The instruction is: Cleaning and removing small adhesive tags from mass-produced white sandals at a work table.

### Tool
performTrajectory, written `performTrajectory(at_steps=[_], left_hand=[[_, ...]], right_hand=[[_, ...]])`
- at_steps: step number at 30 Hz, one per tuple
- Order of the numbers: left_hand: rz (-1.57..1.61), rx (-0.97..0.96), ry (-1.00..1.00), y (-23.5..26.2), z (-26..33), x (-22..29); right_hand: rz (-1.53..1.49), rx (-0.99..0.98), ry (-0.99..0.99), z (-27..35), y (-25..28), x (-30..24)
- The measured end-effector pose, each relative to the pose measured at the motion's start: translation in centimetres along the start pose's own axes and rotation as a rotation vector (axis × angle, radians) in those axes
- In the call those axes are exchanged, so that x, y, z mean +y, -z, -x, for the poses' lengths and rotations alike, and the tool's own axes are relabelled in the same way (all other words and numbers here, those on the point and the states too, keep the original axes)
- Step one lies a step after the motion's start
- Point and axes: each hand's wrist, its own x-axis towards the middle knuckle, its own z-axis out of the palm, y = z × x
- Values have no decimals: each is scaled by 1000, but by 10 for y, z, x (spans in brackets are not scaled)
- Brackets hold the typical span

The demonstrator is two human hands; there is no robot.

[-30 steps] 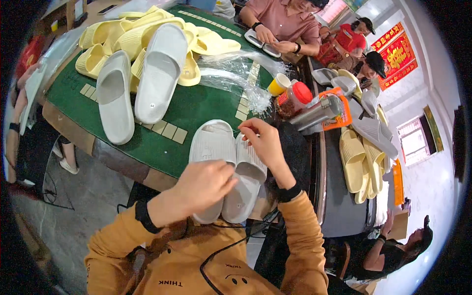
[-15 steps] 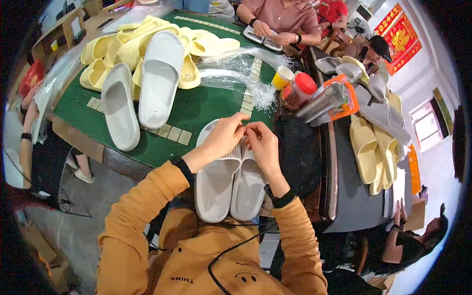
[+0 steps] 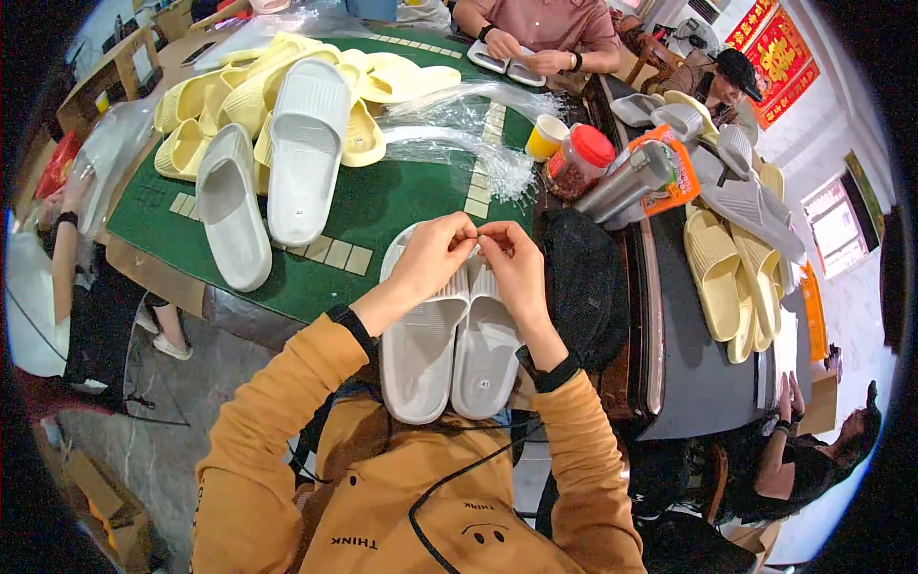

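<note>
A pair of grey slippers, the left one [image 3: 413, 373] and the right one [image 3: 485, 359], sits side by side at the table's near edge, heels toward me. Above their straps, my left hand [image 3: 432, 260] and my right hand [image 3: 516, 277] meet with fingertips pinched close together. Whatever lies between the fingers is too small to make out. The fingers and wrists cover part of the slippers' toe ends. Farther left, two more grey slippers, one [image 3: 308, 153] larger in view and one [image 3: 229, 215] beside it, lean on a pile of yellow slippers [image 3: 196, 100].
Bundles of clear plastic strands [image 3: 445, 145] lie on the green table [image 3: 411, 196]. Right of them stand a yellow-and-white cup [image 3: 545, 139], a red-lidded jar [image 3: 580, 163] and a metal flask [image 3: 626, 182]. Several yellow slippers [image 3: 712, 258] rest on the right table. A co-worker [image 3: 540, 38] sits opposite.
My hands have risen slightly, their fingertips still pinched together. The slippers beneath have barely shifted. The whole view has moved a little.
</note>
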Motion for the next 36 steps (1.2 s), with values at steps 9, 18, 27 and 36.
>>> performTrajectory(at_steps=[9,18,27,36], left_hand=[[73,11,141,7,-2,5],[138,-33,182,5,-3,-7],[281,4,203,9,-2,0],[248,39,154,9,-2,-2]], right_hand=[[19,30,24,-1,1,5],[164,20,121,-1,0,0],[188,-4,67,0,-1,2],[183,5,67,0,-1,-1]])
